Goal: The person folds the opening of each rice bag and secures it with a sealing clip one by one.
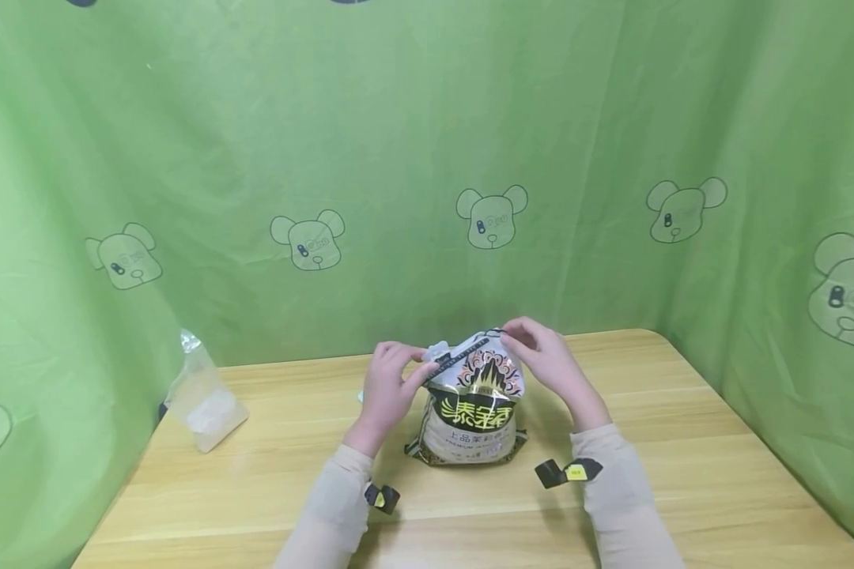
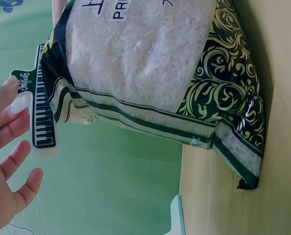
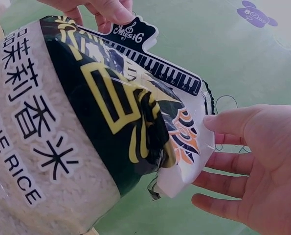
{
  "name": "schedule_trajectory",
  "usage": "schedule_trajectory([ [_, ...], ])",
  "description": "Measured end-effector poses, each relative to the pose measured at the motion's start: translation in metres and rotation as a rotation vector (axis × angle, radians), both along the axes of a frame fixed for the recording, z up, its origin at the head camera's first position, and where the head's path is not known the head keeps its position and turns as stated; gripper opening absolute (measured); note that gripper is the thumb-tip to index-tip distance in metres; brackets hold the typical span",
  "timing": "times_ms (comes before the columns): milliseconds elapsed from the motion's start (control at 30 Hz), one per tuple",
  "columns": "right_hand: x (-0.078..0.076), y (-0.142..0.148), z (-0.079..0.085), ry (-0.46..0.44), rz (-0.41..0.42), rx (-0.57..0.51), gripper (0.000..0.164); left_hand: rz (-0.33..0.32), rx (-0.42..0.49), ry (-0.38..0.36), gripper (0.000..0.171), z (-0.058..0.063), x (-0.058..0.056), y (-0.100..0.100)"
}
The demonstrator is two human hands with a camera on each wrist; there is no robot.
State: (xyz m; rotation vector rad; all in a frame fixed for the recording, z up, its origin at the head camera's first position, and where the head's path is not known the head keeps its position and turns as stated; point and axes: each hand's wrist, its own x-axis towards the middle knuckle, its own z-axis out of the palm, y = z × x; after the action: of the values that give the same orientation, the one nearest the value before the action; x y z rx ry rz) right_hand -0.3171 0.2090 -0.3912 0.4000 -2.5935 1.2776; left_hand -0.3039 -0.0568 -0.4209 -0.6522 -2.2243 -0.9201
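Observation:
A rice bag, lettered with jasmine rice, stands upright on the table, its clear lower part showing white grains. Across its folded top lies a bag clip with piano keys and "Music" on it. My left hand pinches the clip's tab between thumb and index finger; the left wrist view shows its other fingers spread apart. At the bag's upper right corner, my right hand pinches the white plastic between thumb and fingers, seen closely in the right wrist view.
A transparent pouch with whitish contents stands at the table's left edge. Behind my left hand lies a pale teal object, mostly hidden. A green curtain with bear-head prints surrounds the wooden table.

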Motion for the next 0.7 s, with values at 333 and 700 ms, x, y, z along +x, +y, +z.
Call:
schedule_trajectory([
  [333, 0.000, 0.000, 0.000, 0.007, -0.003, 0.000, 0.036, 0.009, 0.015, 0.032, 0.025, 0.001, 0.002, 0.006],
  [700, 0.000, 0.002, -0.001, 0.005, -0.003, 0.006, 0.038, 0.033, 0.026, 0.074, 0.025, 0.002, 0.002, 0.015],
])
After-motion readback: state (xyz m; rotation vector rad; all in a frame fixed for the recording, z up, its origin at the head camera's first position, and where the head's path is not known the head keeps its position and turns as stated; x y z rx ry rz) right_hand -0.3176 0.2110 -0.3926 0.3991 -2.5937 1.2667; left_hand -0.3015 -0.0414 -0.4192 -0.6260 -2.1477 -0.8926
